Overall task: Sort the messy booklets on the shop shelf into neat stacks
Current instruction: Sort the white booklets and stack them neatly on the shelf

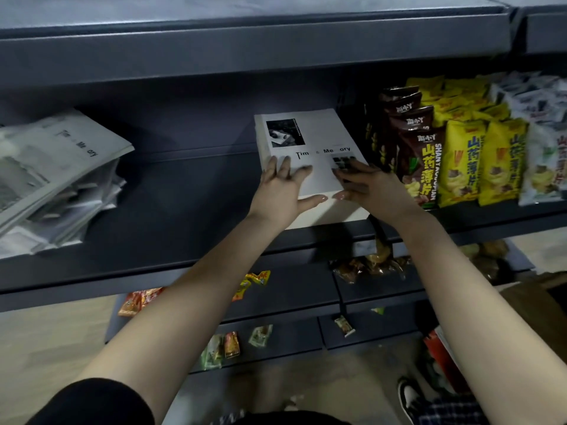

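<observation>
on the shelf [184,210]: neat booklet stack [306,130], your left hand [282,187] and right hand [366,187] laid flat, uncurled, atop it; messy pile [55,167] leftward

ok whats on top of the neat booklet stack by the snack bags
Both hands: the left hand and right hand lie flat on the top cover of the neat stack. They hide part of its title.

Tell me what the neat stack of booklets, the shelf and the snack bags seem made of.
The neat stack of booklets: paper, matte white covers with black print, sides like stacked sheets. The shelf: probably painted metal, dark grey, smooth, with a folded front lip. The snack bags: likely glossy plastic film; they glint and crinkle.
</observation>
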The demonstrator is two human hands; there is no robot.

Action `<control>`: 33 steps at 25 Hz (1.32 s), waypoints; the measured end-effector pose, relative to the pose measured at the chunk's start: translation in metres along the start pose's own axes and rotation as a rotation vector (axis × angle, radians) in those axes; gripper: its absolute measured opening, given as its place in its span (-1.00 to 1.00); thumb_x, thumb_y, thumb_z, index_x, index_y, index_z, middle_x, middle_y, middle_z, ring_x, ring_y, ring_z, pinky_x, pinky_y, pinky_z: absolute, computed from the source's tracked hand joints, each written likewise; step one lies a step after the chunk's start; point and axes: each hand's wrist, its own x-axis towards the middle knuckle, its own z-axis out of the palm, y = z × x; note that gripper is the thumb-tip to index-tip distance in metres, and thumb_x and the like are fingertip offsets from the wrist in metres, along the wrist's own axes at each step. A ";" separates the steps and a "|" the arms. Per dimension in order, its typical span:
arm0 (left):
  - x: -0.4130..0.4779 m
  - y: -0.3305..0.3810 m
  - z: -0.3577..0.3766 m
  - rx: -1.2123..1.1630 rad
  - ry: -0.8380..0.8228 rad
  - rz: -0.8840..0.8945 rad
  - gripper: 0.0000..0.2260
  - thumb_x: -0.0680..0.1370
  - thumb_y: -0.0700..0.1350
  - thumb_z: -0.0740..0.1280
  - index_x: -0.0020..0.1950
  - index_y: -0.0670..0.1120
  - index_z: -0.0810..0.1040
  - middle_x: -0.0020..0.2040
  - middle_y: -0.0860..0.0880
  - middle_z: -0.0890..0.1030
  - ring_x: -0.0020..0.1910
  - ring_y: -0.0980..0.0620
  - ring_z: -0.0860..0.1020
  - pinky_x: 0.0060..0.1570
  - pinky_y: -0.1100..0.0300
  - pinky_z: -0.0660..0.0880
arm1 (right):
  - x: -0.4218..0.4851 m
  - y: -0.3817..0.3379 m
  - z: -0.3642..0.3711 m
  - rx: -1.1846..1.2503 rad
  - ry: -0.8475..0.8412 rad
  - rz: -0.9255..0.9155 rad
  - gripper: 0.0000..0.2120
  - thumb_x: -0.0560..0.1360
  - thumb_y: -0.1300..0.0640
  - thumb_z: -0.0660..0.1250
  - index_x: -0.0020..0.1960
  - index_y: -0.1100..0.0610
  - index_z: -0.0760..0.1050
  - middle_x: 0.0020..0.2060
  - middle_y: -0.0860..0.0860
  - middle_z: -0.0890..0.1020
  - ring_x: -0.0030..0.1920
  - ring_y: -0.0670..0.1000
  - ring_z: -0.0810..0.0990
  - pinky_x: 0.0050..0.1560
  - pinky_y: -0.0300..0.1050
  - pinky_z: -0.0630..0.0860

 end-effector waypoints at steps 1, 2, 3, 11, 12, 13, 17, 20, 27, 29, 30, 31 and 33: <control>0.000 0.001 -0.001 0.010 -0.006 0.006 -0.37 0.50 0.30 0.17 0.49 0.04 0.21 0.51 -0.20 0.14 0.50 -0.26 -0.04 0.47 -0.08 0.04 | -0.001 -0.001 -0.001 0.029 0.020 0.003 -0.53 0.45 -0.01 0.37 0.34 -0.05 0.41 0.44 0.06 0.30 0.44 0.07 0.26 0.44 -0.08 0.19; 0.000 0.002 -0.001 0.019 -0.015 0.012 -0.37 0.50 0.29 0.17 0.50 0.04 0.19 0.52 -0.21 0.12 0.50 -0.27 -0.05 0.47 -0.08 0.02 | -0.003 -0.003 -0.003 0.044 0.033 0.006 -0.54 0.44 0.05 0.40 0.33 0.01 0.43 0.44 0.06 0.29 0.43 0.04 0.28 0.42 -0.19 0.16; 0.000 0.003 -0.002 0.027 -0.028 0.018 -0.37 0.51 0.28 0.16 0.51 0.04 0.17 0.52 -0.22 0.10 0.50 -0.27 -0.06 0.47 -0.09 0.01 | -0.004 -0.003 -0.006 0.058 0.041 0.011 -0.53 0.43 0.09 0.41 0.32 0.04 0.45 0.44 0.05 0.29 0.42 0.01 0.30 0.37 -0.28 0.13; 0.000 0.001 -0.010 0.083 -0.129 0.061 -0.40 0.55 0.30 0.03 0.53 0.10 0.02 0.55 -0.20 -0.04 0.52 -0.19 -0.12 0.45 -0.16 -0.14 | -0.001 -0.014 -0.031 0.047 -0.115 0.096 -0.50 0.37 0.03 0.48 0.29 0.01 0.48 0.42 -0.08 0.34 0.42 0.01 0.26 0.24 -0.32 0.10; 0.001 0.001 -0.011 0.091 -0.146 0.063 -0.39 0.55 0.31 0.03 0.53 0.11 0.00 0.55 -0.19 -0.06 0.52 -0.18 -0.13 0.44 -0.17 -0.15 | -0.002 -0.015 -0.030 0.036 -0.115 0.100 -0.49 0.40 -0.01 0.45 0.32 -0.01 0.45 0.44 -0.08 0.29 0.44 0.04 0.21 0.32 -0.25 0.09; 0.002 0.000 -0.013 0.094 -0.166 0.067 -0.38 0.54 0.31 0.03 0.53 0.11 -0.01 0.55 -0.18 -0.08 0.52 -0.17 -0.14 0.44 -0.18 -0.16 | -0.002 -0.016 -0.026 0.007 -0.128 0.108 -0.47 0.42 -0.10 0.40 0.36 -0.06 0.40 0.47 -0.09 0.22 0.47 0.08 0.14 0.41 -0.13 0.06; 0.003 -0.005 -0.018 0.066 -0.191 0.102 -0.33 0.52 0.34 0.04 0.54 0.06 -0.01 0.56 -0.13 -0.07 0.53 -0.11 -0.14 0.44 -0.15 -0.17 | 0.001 -0.027 -0.011 -0.173 -0.125 0.105 -0.27 0.32 -0.55 0.00 0.36 -0.20 0.34 0.47 -0.06 0.22 0.50 0.15 0.06 0.42 0.33 0.01; 0.000 -0.016 -0.026 0.034 -0.155 0.095 -0.33 0.53 0.32 0.05 0.53 -0.03 0.08 0.56 -0.09 0.01 0.53 -0.03 -0.06 0.45 -0.07 -0.14 | 0.004 -0.049 -0.002 -0.178 -0.037 0.015 -0.42 0.44 -0.35 0.02 0.36 -0.15 0.36 0.41 -0.01 0.33 0.44 0.19 0.17 0.38 0.37 0.07; -0.024 -0.070 -0.056 0.042 -0.057 -0.026 -0.41 0.59 0.23 -0.01 0.49 -0.13 0.22 0.51 -0.11 0.21 0.49 -0.07 0.14 0.46 -0.04 -0.02 | 0.038 -0.119 0.020 -0.177 -0.064 -0.125 -0.52 0.53 -0.22 0.04 0.38 -0.08 0.35 0.43 -0.01 0.29 0.42 0.18 0.21 0.35 0.35 0.15; -0.034 -0.097 -0.067 0.101 -0.011 -0.072 -0.44 0.60 0.18 0.06 0.47 -0.14 0.25 0.49 -0.11 0.25 0.48 -0.09 0.17 0.47 -0.02 0.02 | 0.052 -0.144 0.033 -0.183 -0.049 -0.155 -0.58 0.56 -0.12 0.14 0.40 -0.08 0.32 0.45 -0.01 0.25 0.45 0.15 0.16 0.37 0.32 0.14; -0.039 -0.111 -0.075 0.127 0.008 -0.092 -0.46 0.59 0.15 0.09 0.46 -0.15 0.26 0.48 -0.11 0.27 0.47 -0.09 0.19 0.46 -0.01 0.04 | 0.059 -0.159 0.042 -0.163 -0.027 -0.194 -0.58 0.56 -0.10 0.18 0.40 -0.06 0.34 0.46 0.01 0.25 0.44 0.16 0.18 0.37 0.28 0.16; -0.045 -0.127 -0.085 0.141 0.027 -0.114 -0.47 0.58 0.13 0.12 0.46 -0.15 0.26 0.47 -0.11 0.28 0.46 -0.08 0.19 0.46 0.00 0.05 | 0.066 -0.175 0.051 -0.136 -0.014 -0.239 -0.58 0.55 -0.09 0.20 0.39 -0.04 0.36 0.45 0.04 0.27 0.43 0.17 0.21 0.38 0.23 0.18; -0.057 -0.158 -0.104 0.155 0.051 -0.172 -0.48 0.58 0.09 0.15 0.48 -0.14 0.23 0.48 -0.10 0.26 0.48 -0.08 0.16 0.47 0.01 0.00 | 0.081 -0.212 0.067 -0.087 -0.037 -0.284 -0.57 0.54 -0.08 0.23 0.38 -0.02 0.38 0.45 0.08 0.29 0.43 0.17 0.24 0.39 0.19 0.20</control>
